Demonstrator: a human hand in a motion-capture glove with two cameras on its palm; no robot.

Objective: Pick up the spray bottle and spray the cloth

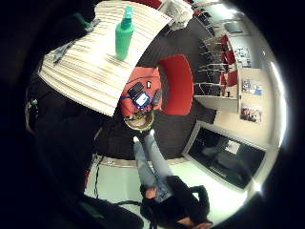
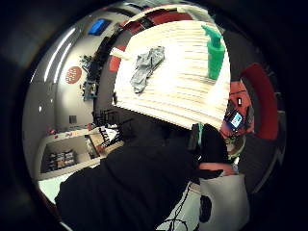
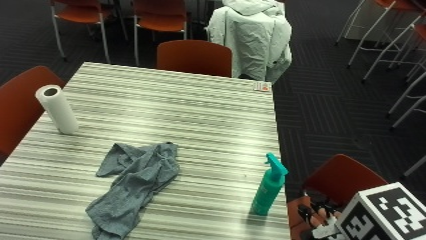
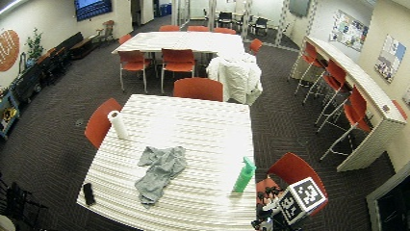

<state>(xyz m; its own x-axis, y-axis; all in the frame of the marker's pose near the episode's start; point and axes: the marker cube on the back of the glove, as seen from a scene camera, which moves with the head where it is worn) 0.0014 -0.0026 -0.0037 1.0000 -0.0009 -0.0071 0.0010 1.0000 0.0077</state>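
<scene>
A teal spray bottle (image 3: 268, 187) stands upright near the right edge of the striped table (image 3: 200, 115). It also shows in the wide outside view (image 4: 244, 175) and both palm views (image 1: 124, 36) (image 2: 214, 53). A crumpled grey cloth (image 3: 136, 185) lies on the table to the bottle's left, a short gap apart. My gloved right hand (image 3: 316, 216) hovers off the table's right side, over a red chair seat and lower than the bottle. Its fingers look relaxed and hold nothing.
A paper towel roll (image 3: 58, 110) stands at the table's left side. A small card (image 3: 263, 86) lies at the far right corner. A red chair (image 3: 343, 180) sits by my hand. A jacket-draped chair (image 3: 251, 35) stands beyond the table. A dark phone (image 4: 88, 193) lies at the near left corner.
</scene>
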